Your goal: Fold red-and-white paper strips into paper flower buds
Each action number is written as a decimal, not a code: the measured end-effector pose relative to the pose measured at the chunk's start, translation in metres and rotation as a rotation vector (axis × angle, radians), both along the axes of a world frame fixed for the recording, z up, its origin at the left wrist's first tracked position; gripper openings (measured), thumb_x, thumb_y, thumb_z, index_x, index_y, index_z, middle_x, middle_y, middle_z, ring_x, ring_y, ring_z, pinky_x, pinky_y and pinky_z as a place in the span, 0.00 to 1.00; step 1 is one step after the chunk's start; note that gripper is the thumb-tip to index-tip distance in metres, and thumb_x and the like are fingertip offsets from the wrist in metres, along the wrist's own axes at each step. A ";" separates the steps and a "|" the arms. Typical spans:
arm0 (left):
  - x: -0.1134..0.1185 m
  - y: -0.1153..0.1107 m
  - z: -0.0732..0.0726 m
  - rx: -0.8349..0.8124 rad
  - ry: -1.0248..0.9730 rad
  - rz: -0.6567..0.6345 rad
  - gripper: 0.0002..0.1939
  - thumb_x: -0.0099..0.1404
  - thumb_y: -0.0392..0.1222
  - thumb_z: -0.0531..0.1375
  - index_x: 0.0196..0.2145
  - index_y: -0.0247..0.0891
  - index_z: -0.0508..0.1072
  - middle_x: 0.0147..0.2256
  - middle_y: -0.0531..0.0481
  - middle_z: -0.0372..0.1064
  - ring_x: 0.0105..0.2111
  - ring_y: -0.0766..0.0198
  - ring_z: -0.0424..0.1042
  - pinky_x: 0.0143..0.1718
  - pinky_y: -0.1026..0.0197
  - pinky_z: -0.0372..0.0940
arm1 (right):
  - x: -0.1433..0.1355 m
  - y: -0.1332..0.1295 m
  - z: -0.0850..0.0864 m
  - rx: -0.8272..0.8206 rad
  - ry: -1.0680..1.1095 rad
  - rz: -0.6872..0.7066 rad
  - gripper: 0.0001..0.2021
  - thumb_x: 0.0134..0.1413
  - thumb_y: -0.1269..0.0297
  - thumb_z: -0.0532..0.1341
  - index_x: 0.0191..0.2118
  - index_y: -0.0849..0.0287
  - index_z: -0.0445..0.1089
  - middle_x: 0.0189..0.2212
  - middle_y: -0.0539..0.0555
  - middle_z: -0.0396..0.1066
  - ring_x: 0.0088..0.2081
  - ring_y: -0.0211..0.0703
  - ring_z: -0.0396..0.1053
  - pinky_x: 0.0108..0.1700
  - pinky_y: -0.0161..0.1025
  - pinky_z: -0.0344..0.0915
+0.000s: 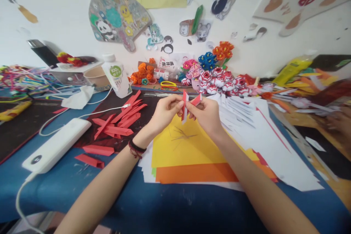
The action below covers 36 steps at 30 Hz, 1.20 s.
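Note:
Between my two hands, above a stack of coloured paper, are red-and-white folded paper pieces. My left hand pinches one upright folded paper strip. My right hand closes its fingers on a second folded piece, which slants up to the right and meets the first. Whether the two are joined I cannot tell. Below them, several thin dark wires lie on the yellow paper. To the left is a pile of red folded paper strips.
A white power bank with a cable lies at the left. White paper sheets spread at the right. Paper flowers, a white bottle and a paper bowl line the wall. At the far right, another person's hand is blurred.

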<state>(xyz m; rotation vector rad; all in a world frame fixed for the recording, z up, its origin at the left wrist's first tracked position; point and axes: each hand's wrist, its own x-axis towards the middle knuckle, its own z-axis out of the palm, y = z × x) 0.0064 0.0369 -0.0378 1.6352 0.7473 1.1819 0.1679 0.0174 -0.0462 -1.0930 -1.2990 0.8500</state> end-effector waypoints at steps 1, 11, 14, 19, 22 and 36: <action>0.001 0.000 -0.001 -0.016 -0.019 -0.004 0.21 0.63 0.57 0.68 0.36 0.33 0.76 0.27 0.51 0.72 0.26 0.68 0.72 0.29 0.66 0.68 | -0.001 -0.001 0.000 0.013 -0.018 -0.010 0.17 0.51 0.51 0.71 0.25 0.59 0.70 0.17 0.50 0.71 0.19 0.37 0.69 0.22 0.33 0.64; 0.003 -0.001 -0.005 -0.090 -0.072 0.057 0.23 0.58 0.58 0.72 0.33 0.33 0.74 0.23 0.53 0.71 0.22 0.71 0.70 0.25 0.67 0.68 | 0.003 -0.004 0.005 0.053 -0.130 -0.004 0.13 0.56 0.58 0.67 0.24 0.59 0.71 0.16 0.49 0.70 0.18 0.37 0.69 0.23 0.34 0.63; 0.006 -0.004 -0.003 -0.061 -0.022 0.102 0.22 0.59 0.57 0.72 0.33 0.34 0.74 0.22 0.53 0.71 0.20 0.71 0.69 0.23 0.68 0.66 | 0.003 -0.005 0.006 0.086 -0.173 -0.070 0.12 0.56 0.60 0.66 0.25 0.59 0.72 0.18 0.50 0.72 0.20 0.38 0.70 0.25 0.35 0.64; 0.011 -0.008 -0.004 -0.047 -0.037 0.117 0.19 0.62 0.53 0.70 0.33 0.35 0.70 0.20 0.55 0.69 0.18 0.71 0.69 0.21 0.69 0.65 | 0.000 -0.007 0.003 0.118 -0.140 -0.112 0.13 0.58 0.59 0.66 0.25 0.58 0.71 0.19 0.49 0.72 0.20 0.38 0.70 0.26 0.35 0.65; 0.011 -0.007 -0.005 -0.030 -0.036 0.124 0.15 0.63 0.47 0.69 0.35 0.35 0.71 0.22 0.56 0.70 0.19 0.72 0.69 0.20 0.70 0.65 | -0.001 -0.006 0.000 0.123 -0.167 -0.122 0.15 0.60 0.56 0.65 0.26 0.58 0.71 0.20 0.51 0.73 0.21 0.40 0.71 0.26 0.36 0.66; 0.002 0.000 0.001 0.063 -0.008 0.191 0.07 0.63 0.38 0.66 0.33 0.36 0.70 0.25 0.55 0.70 0.22 0.73 0.69 0.24 0.70 0.65 | 0.012 -0.001 0.009 -0.044 -0.142 0.288 0.24 0.50 0.42 0.71 0.27 0.62 0.74 0.19 0.53 0.73 0.18 0.37 0.68 0.21 0.34 0.64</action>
